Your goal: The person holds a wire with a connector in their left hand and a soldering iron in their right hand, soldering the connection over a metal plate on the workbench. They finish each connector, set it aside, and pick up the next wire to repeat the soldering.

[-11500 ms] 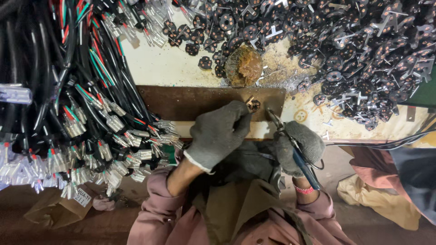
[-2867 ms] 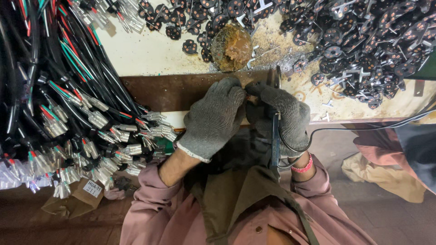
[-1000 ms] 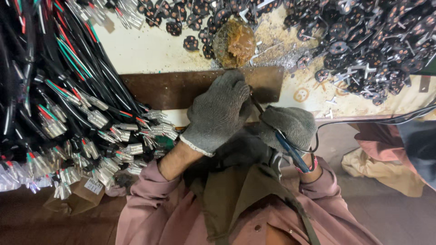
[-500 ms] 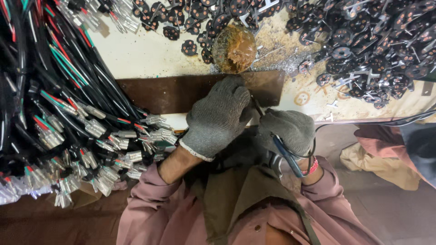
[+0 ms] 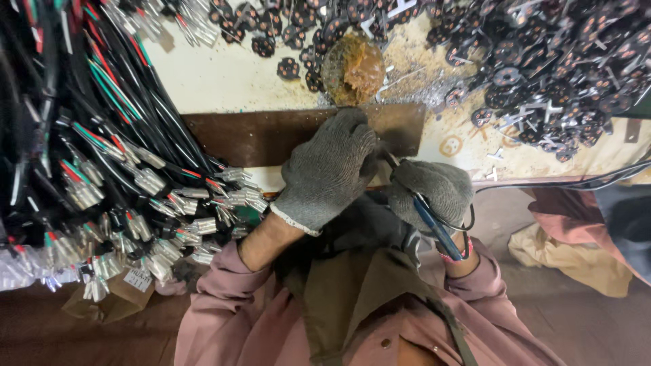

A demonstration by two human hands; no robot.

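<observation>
Both my hands wear grey knit gloves and work at the near edge of a dark brown metal plate [image 5: 258,132]. My left hand [image 5: 330,169] is curled over something small on the plate; the piece itself is hidden under the glove. My right hand [image 5: 434,191] grips a blue-handled soldering iron [image 5: 434,227], its tip pointing up toward my left fingers. The iron's black cord [image 5: 576,183] runs off to the right.
A big bundle of black, red and green wires with metal terminals [image 5: 102,156] fills the left. A brown lump of flux or sponge [image 5: 352,66] sits behind the plate. A heap of small black round parts [image 5: 542,61] covers the far right bench.
My left hand has settled a little lower over the plate's edge and my right hand has drawn the iron's tip in close beside it. The wire bundle has not moved.
</observation>
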